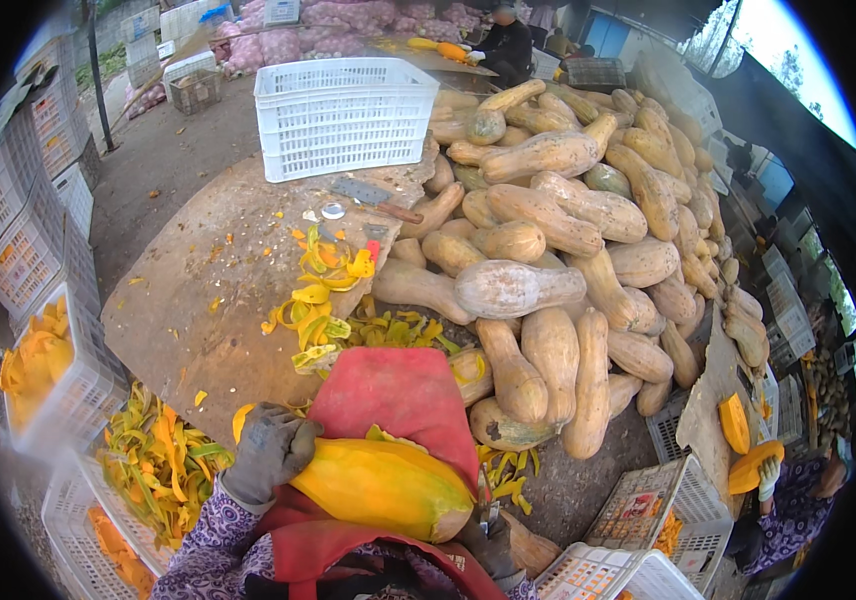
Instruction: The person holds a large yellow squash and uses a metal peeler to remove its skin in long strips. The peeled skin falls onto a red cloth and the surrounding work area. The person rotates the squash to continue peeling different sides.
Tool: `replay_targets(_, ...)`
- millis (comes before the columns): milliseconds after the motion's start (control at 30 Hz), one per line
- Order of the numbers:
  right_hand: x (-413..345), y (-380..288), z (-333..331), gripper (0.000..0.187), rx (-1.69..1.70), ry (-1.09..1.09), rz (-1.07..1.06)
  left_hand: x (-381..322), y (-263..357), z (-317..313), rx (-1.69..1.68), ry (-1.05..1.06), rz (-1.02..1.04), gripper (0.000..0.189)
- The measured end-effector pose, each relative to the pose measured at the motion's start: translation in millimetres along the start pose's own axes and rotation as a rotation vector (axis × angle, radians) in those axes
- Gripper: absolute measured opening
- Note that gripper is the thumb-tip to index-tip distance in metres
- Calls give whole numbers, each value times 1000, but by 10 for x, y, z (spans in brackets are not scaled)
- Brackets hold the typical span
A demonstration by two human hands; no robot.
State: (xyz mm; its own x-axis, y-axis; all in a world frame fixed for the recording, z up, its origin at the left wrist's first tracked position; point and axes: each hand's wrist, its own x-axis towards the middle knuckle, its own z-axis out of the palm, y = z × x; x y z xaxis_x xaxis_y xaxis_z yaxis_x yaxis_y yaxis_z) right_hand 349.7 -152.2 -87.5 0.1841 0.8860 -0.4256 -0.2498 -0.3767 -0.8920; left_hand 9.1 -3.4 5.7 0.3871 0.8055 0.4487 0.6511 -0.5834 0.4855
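A mostly peeled orange squash (383, 484) lies across my lap on a red apron (398, 382), with some green-tinged skin at its right end. My left hand (270, 450), in a grey work glove, grips its left end. My right hand (491, 544), gloved too, is low beside the right end, close to a metal tool (484, 495) that looks like a peeler. The hand is partly hidden, so its hold on the tool is hard to tell. Peel strips (315, 300) lie on the board ahead, and a cleaver (364, 193) rests near its far edge.
Unpeeled squashes (540, 221) are heaped ahead and right. A white plastic crate (345, 116) stands on the board (195, 300). Crates of orange pieces (60, 375) and a pile of peels (161, 457) are at left. More crates (668, 502) stand right, near a co-worker (795, 502); another person (506, 49) sits far ahead.
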Motion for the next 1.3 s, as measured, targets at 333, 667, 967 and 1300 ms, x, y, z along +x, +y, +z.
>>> replay_targets(333,20,0,8,21,13,4,8,-8,17,-7,-10,10,-4,18)
replay_targets(667,-19,23,-10,21,43,10,5,-14,-3,5,-4,0,-11,19)
replay_targets(967,-196,125,-78,20,117,30,-23,5,27,-27,2,4,-14,17)
replay_targets(1300,-59,-218,122,3,-120,42,-237,-188,-232,84,-114,74,-155,35)
